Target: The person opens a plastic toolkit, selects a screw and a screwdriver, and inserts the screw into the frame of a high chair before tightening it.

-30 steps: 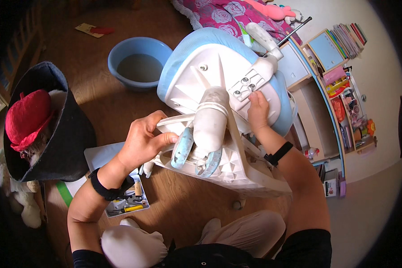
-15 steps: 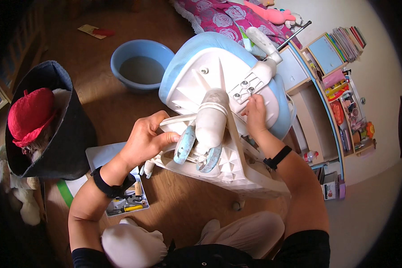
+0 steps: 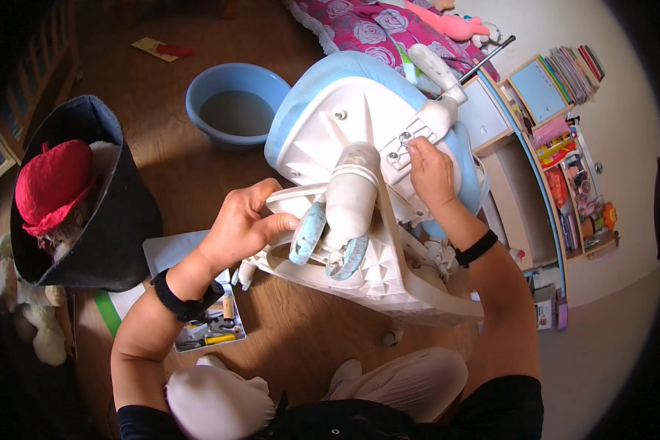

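Note:
An upturned desk chair [image 3: 345, 125], white underneath with a light blue seat, lies across my lap. Its white plastic base [image 3: 389, 282] and grey central column [image 3: 353, 192] point toward me. My left hand [image 3: 243, 225] grips the rim of the base beside a pale blue lever [image 3: 306, 233]. My right hand [image 3: 430, 170] pinches a small screw at the metal mounting plate [image 3: 412, 136] under the armrest [image 3: 436, 70]. A black band sits on each wrist.
A blue basin [image 3: 236, 103] stands on the wood floor behind the chair. A dark fabric bin [image 3: 110, 213] with a red cap is at left. A small tool tray [image 3: 213, 330] lies by my left knee. Shelves with books [image 3: 557, 147] run along the right.
My right hand has shifted slightly up along the mounting plate. The chair and my left hand have barely moved.

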Demonstrator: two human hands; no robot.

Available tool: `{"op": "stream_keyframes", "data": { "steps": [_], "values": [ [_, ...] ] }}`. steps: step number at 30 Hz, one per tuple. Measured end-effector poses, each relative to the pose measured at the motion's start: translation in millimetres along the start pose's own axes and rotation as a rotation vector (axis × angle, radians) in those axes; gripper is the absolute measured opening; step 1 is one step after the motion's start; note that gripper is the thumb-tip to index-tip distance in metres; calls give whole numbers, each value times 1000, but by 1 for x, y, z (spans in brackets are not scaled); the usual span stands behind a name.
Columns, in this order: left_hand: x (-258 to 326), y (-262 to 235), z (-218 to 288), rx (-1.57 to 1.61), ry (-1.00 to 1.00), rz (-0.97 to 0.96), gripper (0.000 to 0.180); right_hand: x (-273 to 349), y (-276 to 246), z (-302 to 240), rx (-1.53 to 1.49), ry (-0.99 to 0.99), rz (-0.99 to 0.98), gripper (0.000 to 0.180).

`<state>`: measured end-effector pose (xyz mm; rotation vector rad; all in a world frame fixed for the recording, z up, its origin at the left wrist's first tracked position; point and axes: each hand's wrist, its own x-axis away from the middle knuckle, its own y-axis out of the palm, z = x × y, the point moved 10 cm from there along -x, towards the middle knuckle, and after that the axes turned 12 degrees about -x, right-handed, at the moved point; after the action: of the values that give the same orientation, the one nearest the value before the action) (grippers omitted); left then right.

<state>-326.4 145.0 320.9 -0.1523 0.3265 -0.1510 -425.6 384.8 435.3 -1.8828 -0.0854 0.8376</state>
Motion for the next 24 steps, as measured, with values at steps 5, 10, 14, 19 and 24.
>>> {"op": "stream_keyframes", "data": {
  "steps": [5, 10, 14, 19, 24],
  "values": [
    [0, -1, 3, 5, -4, 1, 35, -1, -4, 13, 29, 82, -2, 9],
    [1, 0, -2, 11, -2, 2, 34, -4, -3, 11, 16, 58, 7, 9],
    [1, 0, 0, 19, 4, 2, 34, -12, -6, 8, 67, 48, -40, 9],
    [1, -2, 4, -31, 13, 9, 35, -16, -4, 8, 217, 126, -133, 11],
    [2, -1, 0, -43, -26, 21, 35, -7, 4, 14, 310, 107, -119, 8]
  ]
}}
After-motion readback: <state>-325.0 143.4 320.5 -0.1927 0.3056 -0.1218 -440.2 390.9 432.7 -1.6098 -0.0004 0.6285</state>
